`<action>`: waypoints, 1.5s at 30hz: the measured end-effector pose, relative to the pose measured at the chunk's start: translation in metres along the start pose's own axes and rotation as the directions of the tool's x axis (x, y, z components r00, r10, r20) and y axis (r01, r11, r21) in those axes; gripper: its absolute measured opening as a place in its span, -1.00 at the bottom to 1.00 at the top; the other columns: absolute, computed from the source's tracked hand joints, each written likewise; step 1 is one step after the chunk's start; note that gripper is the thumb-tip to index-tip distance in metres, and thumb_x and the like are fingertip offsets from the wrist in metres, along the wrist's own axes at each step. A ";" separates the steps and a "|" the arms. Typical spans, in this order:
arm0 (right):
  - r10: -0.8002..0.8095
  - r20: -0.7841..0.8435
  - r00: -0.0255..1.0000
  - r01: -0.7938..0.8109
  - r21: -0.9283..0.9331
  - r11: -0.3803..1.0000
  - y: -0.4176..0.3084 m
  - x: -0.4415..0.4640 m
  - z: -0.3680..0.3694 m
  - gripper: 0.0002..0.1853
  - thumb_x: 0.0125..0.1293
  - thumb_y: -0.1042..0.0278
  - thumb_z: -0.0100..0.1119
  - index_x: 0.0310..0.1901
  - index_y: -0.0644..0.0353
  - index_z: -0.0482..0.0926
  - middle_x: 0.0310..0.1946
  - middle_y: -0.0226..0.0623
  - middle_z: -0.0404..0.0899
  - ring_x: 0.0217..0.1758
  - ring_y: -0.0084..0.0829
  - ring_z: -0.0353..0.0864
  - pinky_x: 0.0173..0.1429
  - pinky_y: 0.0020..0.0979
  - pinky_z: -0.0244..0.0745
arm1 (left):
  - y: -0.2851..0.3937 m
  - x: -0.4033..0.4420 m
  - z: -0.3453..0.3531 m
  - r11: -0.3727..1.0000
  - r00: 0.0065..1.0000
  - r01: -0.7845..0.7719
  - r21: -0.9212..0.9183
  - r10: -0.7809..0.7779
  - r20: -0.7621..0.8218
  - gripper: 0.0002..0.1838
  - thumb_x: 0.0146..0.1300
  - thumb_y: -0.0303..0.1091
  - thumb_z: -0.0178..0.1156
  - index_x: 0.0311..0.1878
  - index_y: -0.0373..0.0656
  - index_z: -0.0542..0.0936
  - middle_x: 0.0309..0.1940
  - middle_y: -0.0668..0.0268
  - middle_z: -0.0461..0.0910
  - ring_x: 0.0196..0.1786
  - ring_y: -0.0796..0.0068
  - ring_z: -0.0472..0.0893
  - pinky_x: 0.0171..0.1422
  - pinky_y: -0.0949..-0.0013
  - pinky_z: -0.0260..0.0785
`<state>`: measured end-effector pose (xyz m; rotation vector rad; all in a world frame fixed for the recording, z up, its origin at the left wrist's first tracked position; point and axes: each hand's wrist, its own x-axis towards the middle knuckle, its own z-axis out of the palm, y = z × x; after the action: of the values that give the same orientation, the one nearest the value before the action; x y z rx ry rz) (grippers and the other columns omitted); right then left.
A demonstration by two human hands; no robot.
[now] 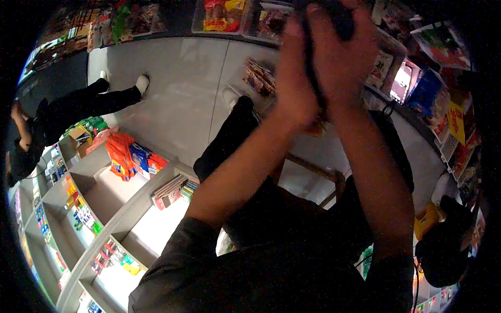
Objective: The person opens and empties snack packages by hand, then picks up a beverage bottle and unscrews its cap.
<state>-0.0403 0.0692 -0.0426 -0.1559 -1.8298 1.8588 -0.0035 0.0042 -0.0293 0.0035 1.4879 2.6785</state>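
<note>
My left hand (pixel 295 86) and my right hand (pixel 342 57) are raised close together at the top of the head view, in front of the shelf edge. Their wrists almost meet, and a narrow dark gap runs between the hands. Dimness and blur smear the fingers, which reach up to the frame's top edge. A dark patch shows among the right fingers; I cannot make out whether it is an object or shadow. Behind the left wrist, a stack of printed packets (pixel 259 77) lies low by my shoe (pixel 229 97).
A wooden stool (pixel 318 169) stands between my legs. Bins of packaged snacks (pixel 222 15) line the top, with a lit screen (pixel 404 81) at right. Divided shelves (pixel 99 229) hold small boxes and an orange bag (pixel 122 151) at left. Another person (pixel 68 112) stands at far left.
</note>
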 end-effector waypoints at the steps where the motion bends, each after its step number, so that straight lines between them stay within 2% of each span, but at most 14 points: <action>1: 0.102 0.009 0.995 -0.102 0.042 0.994 -0.004 0.009 -0.005 -0.64 0.41 0.34 0.31 0.17 0.22 0.53 -0.02 -0.12 0.63 0.01 -0.26 0.68 0.09 -0.10 0.62 | 0.007 -0.012 0.020 0.979 0.996 -0.061 0.197 0.071 -0.045 -0.18 0.67 0.10 -0.18 0.67 -0.38 -0.03 0.62 -0.02 0.14 0.64 0.13 0.17 0.69 0.26 -0.01; 4: 0.314 0.051 0.948 -0.319 0.145 0.937 -0.010 0.026 -0.020 -0.64 0.42 0.31 0.31 0.18 0.21 0.53 0.03 -0.09 0.61 0.05 -0.24 0.66 0.13 -0.05 0.62 | -0.025 -0.015 0.029 0.978 0.990 -0.142 0.152 0.143 0.005 -0.30 0.74 0.01 -0.37 0.69 -0.31 -0.05 0.70 0.09 0.01 0.72 0.19 -0.01 0.77 0.21 -0.21; 10: 0.495 0.123 0.860 -0.451 -0.268 0.851 -0.035 0.012 -0.017 -0.65 0.50 0.22 0.20 0.19 0.22 0.53 0.04 -0.06 0.60 0.06 -0.14 0.63 0.20 -0.03 0.58 | 0.027 0.014 0.022 0.958 0.987 0.073 -0.277 -0.109 -0.116 -0.31 0.63 0.22 -0.13 0.46 -0.21 0.39 0.20 0.14 0.53 0.29 0.15 0.49 0.45 0.12 0.30; 12: 0.435 0.231 0.870 -0.417 -0.123 0.900 -0.029 -0.002 -0.015 -0.64 0.52 0.20 0.17 0.20 0.24 0.53 0.02 -0.08 0.60 0.04 -0.14 0.62 0.24 -0.05 0.56 | 0.028 0.017 0.014 0.994 0.994 0.086 -0.070 -0.091 -0.064 -0.26 0.62 0.26 -0.13 0.48 -0.23 0.36 0.26 0.14 0.49 0.32 0.16 0.47 0.48 0.10 0.28; 15: 0.168 -0.027 0.985 -0.170 -0.209 0.963 0.009 -0.001 -0.010 -0.63 0.54 0.20 0.14 0.21 0.28 0.51 -0.04 -0.16 0.60 0.01 -0.20 0.62 0.24 -0.11 0.54 | -0.012 0.002 0.004 0.987 0.999 -0.014 0.163 0.020 -0.037 -0.08 0.56 0.40 -0.16 0.63 -0.24 0.16 0.53 0.03 0.24 0.57 0.08 0.24 0.65 0.08 0.08; 18: 0.455 0.073 0.887 -0.457 0.007 0.889 0.061 0.026 -0.035 -0.69 0.29 0.28 0.42 0.01 0.18 0.68 -0.08 -0.18 0.70 0.01 -0.21 0.72 0.16 -0.26 0.58 | -0.031 -0.011 0.001 0.692 0.976 -0.194 0.695 0.210 0.063 0.02 0.53 0.42 -0.13 0.72 -0.20 -0.04 0.71 0.07 -0.03 0.75 0.05 -0.05 0.75 0.08 -0.13; 20: -0.065 0.340 0.938 0.238 -0.496 0.835 0.100 0.021 -0.053 -0.66 0.28 0.22 0.43 0.03 0.17 0.70 -0.06 -0.15 0.71 0.01 -0.17 0.72 0.17 -0.24 0.59 | -0.028 -0.004 -0.002 0.886 0.982 -0.155 0.438 0.186 -0.030 -0.04 0.57 0.36 -0.14 0.72 -0.20 -0.02 0.72 0.09 -0.02 0.74 0.09 -0.03 0.74 0.10 -0.09; 22: -0.150 0.316 0.937 0.332 -0.669 0.665 0.084 0.010 -0.036 -0.65 0.27 0.21 0.43 0.04 0.15 0.72 -0.05 -0.12 0.73 0.02 -0.13 0.72 0.18 -0.21 0.59 | -0.023 0.007 -0.009 0.984 0.984 -0.116 0.133 0.132 -0.117 -0.10 0.61 0.29 -0.15 0.72 -0.20 -0.01 0.72 0.11 -0.02 0.74 0.14 0.00 0.73 0.13 -0.05; 23: -0.038 0.066 0.997 0.072 -0.677 0.732 0.035 -0.002 0.004 -0.66 0.28 0.23 0.43 0.04 0.15 0.72 -0.04 -0.11 0.73 0.03 -0.12 0.72 0.19 -0.19 0.59 | -0.021 0.011 -0.012 0.995 0.984 -0.099 -0.028 0.094 -0.154 -0.13 0.63 0.26 -0.16 0.71 -0.20 0.00 0.72 0.12 -0.01 0.73 0.16 0.01 0.73 0.14 -0.03; 25: 0.134 -0.101 0.986 -0.167 -0.565 0.808 0.015 -0.011 0.020 -0.67 0.28 0.25 0.42 0.04 0.15 0.72 -0.03 -0.09 0.75 0.03 -0.13 0.73 0.19 -0.19 0.60 | -0.013 0.013 -0.012 0.984 0.984 -0.072 -0.160 0.044 -0.174 -0.17 0.65 0.21 -0.15 0.71 -0.20 0.02 0.71 0.12 0.01 0.72 0.18 0.05 0.72 0.15 0.00; 29: 0.307 0.198 0.931 -0.248 -0.273 0.930 0.040 0.008 -0.026 -0.66 0.30 0.28 0.40 0.05 0.22 0.70 -0.06 -0.10 0.77 0.01 -0.21 0.75 0.17 -0.24 0.61 | -0.010 0.003 0.001 0.992 0.991 -0.095 0.078 0.102 -0.090 -0.15 0.62 0.23 -0.13 0.71 -0.20 0.04 0.66 0.09 0.09 0.67 0.16 0.13 0.69 0.13 0.05; 33: 0.464 0.055 0.884 -0.466 0.030 0.884 0.047 0.003 -0.018 -0.64 0.31 0.30 0.40 0.08 0.27 0.68 -0.09 -0.11 0.78 -0.03 -0.27 0.76 0.14 -0.28 0.61 | -0.016 -0.006 0.008 0.969 0.986 -0.134 0.206 0.152 -0.074 -0.11 0.59 0.28 -0.11 0.70 -0.19 0.05 0.61 0.07 0.15 0.60 0.14 0.22 0.65 0.12 0.11; 39: 0.167 0.144 0.975 -0.118 -0.300 0.947 0.017 -0.027 -0.001 -0.66 0.31 0.33 0.39 0.08 0.24 0.68 -0.08 -0.13 0.77 -0.03 -0.28 0.74 0.15 -0.27 0.61 | 0.008 0.009 -0.030 0.993 0.991 -0.119 0.000 0.119 -0.057 -0.05 0.53 0.35 -0.07 0.70 -0.19 0.07 0.54 0.03 0.25 0.51 0.11 0.35 0.59 0.09 0.20; 45: 0.268 0.066 0.961 -0.256 -0.157 0.954 0.029 0.005 -0.015 -0.69 0.33 0.32 0.36 0.06 0.21 0.69 -0.06 -0.11 0.75 0.00 -0.27 0.72 0.19 -0.26 0.59 | -0.011 0.010 0.001 0.887 0.901 -0.413 0.207 0.364 0.237 -0.01 0.51 0.34 0.01 0.71 -0.20 0.02 0.55 0.02 0.25 0.49 0.11 0.38 0.58 0.06 0.20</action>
<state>-0.0467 0.0861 -0.0703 -0.3949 -2.0933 1.9293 -0.0128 0.0113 -0.0381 0.6267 1.9233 2.6384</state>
